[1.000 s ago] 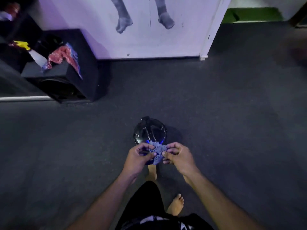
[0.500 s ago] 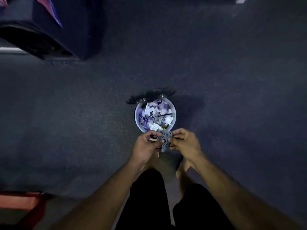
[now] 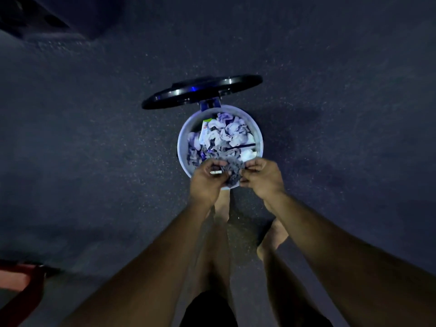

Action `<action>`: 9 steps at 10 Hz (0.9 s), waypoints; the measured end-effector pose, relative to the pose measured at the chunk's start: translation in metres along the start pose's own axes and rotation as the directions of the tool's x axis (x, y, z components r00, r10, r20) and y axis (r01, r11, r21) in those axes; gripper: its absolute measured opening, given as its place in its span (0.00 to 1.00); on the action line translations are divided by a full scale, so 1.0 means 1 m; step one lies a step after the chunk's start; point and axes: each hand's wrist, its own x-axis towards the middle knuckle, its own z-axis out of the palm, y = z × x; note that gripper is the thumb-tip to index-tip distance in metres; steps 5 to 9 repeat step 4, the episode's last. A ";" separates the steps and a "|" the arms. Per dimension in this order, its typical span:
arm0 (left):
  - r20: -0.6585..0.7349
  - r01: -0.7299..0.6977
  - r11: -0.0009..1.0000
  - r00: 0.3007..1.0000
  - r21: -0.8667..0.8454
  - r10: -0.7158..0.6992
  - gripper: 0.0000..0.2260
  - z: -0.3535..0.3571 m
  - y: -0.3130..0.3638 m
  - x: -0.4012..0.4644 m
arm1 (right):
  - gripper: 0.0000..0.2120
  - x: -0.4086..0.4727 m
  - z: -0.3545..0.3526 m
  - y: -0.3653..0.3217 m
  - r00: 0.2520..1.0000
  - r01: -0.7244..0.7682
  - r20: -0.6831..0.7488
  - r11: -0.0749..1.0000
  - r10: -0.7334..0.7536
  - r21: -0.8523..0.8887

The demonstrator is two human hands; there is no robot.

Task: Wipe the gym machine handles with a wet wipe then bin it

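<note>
A crumpled grey wet wipe (image 3: 232, 172) is held over the near rim of a small round bin (image 3: 182, 138). My left hand (image 3: 207, 179) pinches its left side and my right hand (image 3: 260, 177) pinches its right side. The bin's black lid (image 3: 203, 90) stands raised at the far side, with a blue light on it. Inside the bin lie several crumpled white and grey wipes (image 3: 226, 133). No gym machine handle is in view.
Dark speckled rubber flooring (image 3: 94, 149) surrounds the bin. My bare feet (image 3: 273, 237) stand just behind it, one right at its base. A red object (image 3: 21, 286) sits at the lower left edge, and a dark box corner (image 3: 59, 15) at the upper left.
The bin's lid has swung up and open, showing the wipes inside. The view has tilted down and closer. Both hands have carried the wipe forward over the bin's near rim.
</note>
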 end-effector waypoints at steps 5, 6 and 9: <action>-0.134 0.100 0.980 0.988 0.173 -0.077 0.18 -0.028 -0.023 0.060 | 0.11 0.060 0.004 0.011 0.988 -0.093 0.114 0.991 0.104 -0.096; -0.134 0.100 0.980 0.988 0.173 -0.077 0.18 -0.028 -0.023 0.060 | 0.11 0.060 0.004 0.011 0.988 -0.093 0.114 0.991 0.104 -0.096; -0.134 0.100 0.980 0.988 0.173 -0.077 0.18 -0.028 -0.023 0.060 | 0.11 0.060 0.004 0.011 0.988 -0.093 0.114 0.991 0.104 -0.096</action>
